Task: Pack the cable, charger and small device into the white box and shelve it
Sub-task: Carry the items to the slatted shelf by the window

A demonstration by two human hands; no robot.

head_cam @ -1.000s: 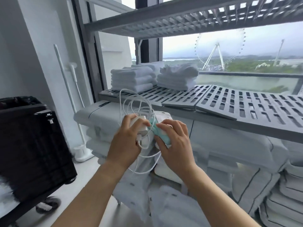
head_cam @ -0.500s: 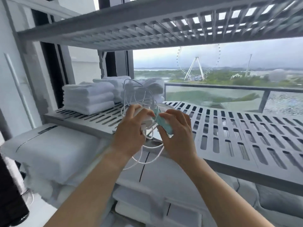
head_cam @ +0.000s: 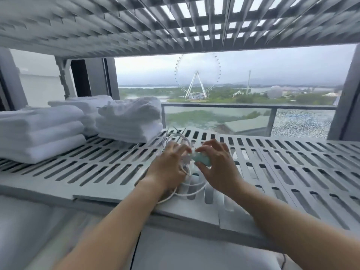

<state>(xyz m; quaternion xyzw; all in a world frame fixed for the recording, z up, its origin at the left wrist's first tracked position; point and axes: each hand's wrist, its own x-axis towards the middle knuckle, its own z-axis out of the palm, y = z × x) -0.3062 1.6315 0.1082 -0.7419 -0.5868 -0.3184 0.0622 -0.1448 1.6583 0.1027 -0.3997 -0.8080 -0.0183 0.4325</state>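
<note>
Left hand (head_cam: 171, 162) is closed around a loose bundle of white cable (head_cam: 187, 191), loops spilling toward 6 o'clock over the slotted grey shelf (head_cam: 97, 168). A pale blurred block between the hands at about 885,830 level may be the charger; can't confirm. Right hand (head_cam: 216, 164), just at 3 o'clock of the left, pinches the teal small device (head_cam: 202, 160) between thumb and fingers, other fingers spread. Both hands sit low over the shelf, mid-frame. Folded white towels (head_cam: 128, 121) stack at 10 o'clock, well apart from the hands.

Step looks like setting the items down on the shelf. Best done by lowering everything together, keeping loops gathered so none drop through the slots, and releasing the device flat.

White box is not in view. Cable ends and plug are hidden under the left palm. Motion blur smears the fingertips; contact with the shelf can't be told.
</note>
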